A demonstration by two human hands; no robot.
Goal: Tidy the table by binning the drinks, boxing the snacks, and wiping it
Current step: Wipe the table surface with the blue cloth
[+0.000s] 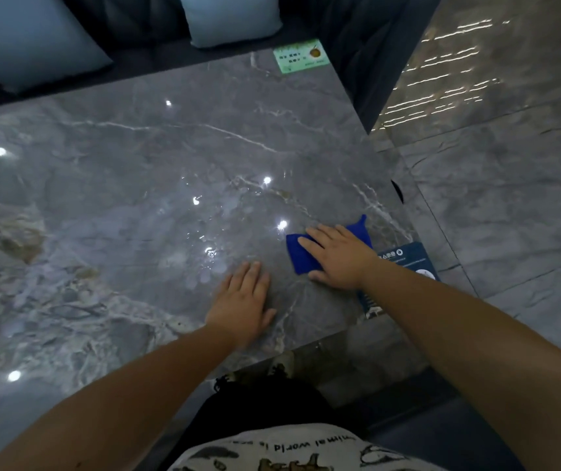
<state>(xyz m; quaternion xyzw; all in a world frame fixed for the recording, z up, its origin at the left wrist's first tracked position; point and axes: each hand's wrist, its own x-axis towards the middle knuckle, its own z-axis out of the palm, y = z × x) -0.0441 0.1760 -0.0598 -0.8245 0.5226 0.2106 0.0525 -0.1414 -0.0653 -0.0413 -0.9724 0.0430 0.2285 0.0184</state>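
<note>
Right hand [338,258] flat, fingers straight, pressing cloth [301,254] near tabletop [136,185] right edge. Left hand [243,300] flat, bracing. Risk: your stroke snags card [408,263] (overhanging edge), knocks it to floor. Wet film may smear.

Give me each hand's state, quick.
Left hand: open, flat on the table, holding nothing.
Right hand: open, fingers straight, pressing the blue cloth.
</note>
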